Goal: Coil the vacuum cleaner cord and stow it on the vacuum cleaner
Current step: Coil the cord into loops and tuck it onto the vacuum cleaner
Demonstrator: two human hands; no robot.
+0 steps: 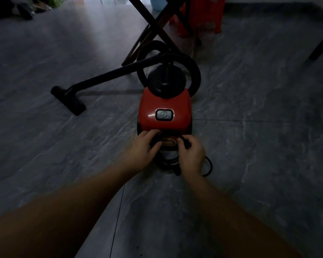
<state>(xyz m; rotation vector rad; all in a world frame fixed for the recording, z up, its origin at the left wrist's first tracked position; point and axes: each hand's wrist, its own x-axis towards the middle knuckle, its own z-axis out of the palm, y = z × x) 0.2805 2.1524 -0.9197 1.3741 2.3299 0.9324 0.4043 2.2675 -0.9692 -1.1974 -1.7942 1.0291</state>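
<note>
Below, your two hands were behind one red vacuum cleaner (164, 106): your left hand (145, 145) curled round its single black cord (169, 162), your right hand (191, 155) pinched it, with loops lying on the floor (259, 146).

The grey tiled floor (259, 112) carries a red vacuum cleaner (164, 107) at centre, its nozzle (69, 99) to the left, a cord (209, 166) loop nearer, and wooden legs (153, 28) and a red stool (203, 19) far back.

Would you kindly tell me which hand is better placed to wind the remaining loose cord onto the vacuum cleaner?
Probably the right hand: it grips the cord, and the loose loop lies beside its wrist. The left hand rests on the rear of the vacuum cleaner.
</note>
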